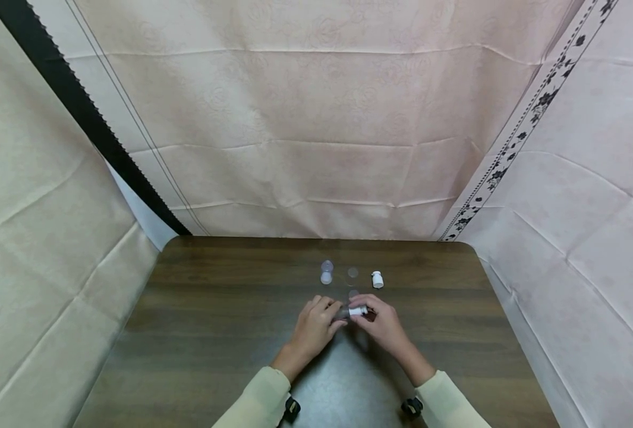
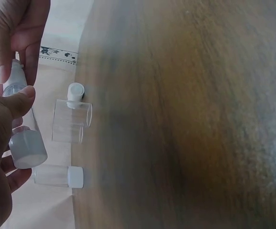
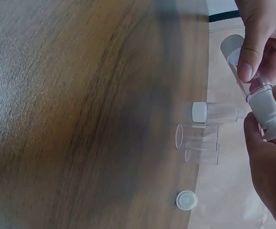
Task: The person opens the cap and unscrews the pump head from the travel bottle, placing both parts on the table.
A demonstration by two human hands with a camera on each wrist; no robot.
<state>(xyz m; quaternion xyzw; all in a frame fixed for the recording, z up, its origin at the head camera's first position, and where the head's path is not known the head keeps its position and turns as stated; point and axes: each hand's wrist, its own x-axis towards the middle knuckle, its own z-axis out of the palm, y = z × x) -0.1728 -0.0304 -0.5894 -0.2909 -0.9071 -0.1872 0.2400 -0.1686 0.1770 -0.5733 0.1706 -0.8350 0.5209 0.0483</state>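
Observation:
Both hands hold one small clear bottle [image 2: 28, 149] with a white base and a white pump top [image 3: 265, 109], tilted above the table. My left hand [image 1: 314, 328] pinches the clear body between thumb and fingers. The white pump end is gripped by my right hand [image 1: 384, 327], which partly hides it. Whether the top is fully seated on the bottle, I cannot tell. Beyond the hands stands a second clear bottle [image 3: 221, 112] with a white base. Two clear open cylinders [image 2: 72, 114] are beside it, and a separate white pump top [image 1: 377, 279] is to their right.
The brown wooden table [image 1: 214, 315] has rounded far corners. Pale cloth [image 1: 295, 119] hangs behind its far edge and at both sides, with a black strip [image 1: 91, 125] at left and a floral border [image 1: 530, 119] at right.

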